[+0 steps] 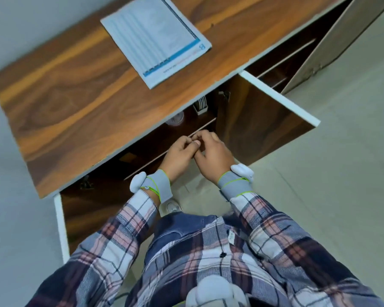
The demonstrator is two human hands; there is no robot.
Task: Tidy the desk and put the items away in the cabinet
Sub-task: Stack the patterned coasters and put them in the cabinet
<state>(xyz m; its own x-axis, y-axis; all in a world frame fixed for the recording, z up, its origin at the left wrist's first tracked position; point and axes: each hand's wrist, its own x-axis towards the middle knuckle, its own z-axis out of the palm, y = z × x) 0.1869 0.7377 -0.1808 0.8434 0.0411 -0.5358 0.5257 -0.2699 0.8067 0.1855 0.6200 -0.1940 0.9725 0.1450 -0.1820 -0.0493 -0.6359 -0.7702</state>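
- Spiral-bound pad (155,38) flat on the wood-grain worktop (64,96), upper middle of the frame; printed page up, one corner close to the worktop's front edge; well apart from both hands.
- Cabinet (142,149) under the worktop, standing open; dark door (264,120) swung out at centre right; second door (62,222) open at lower left; pale door (341,41) open at upper right.
- Inside the cabinet, just below the worktop's edge: clear cup-like thing (175,120) and striped thing (201,105) near each other; too dim to tell more.
- Left hand (180,151) and right hand (213,151) at frame centre, in front of the open cabinet, touching each other; fingers (205,135) of both curled inward, tips meeting; cannot tell whether anything small is pinched between them.
- Grey wristband (162,185) with a white pod on the left wrist; matching wristband on the right; plaid sleeves (120,229) below.
- Pale floor (341,162) across the right of the frame.
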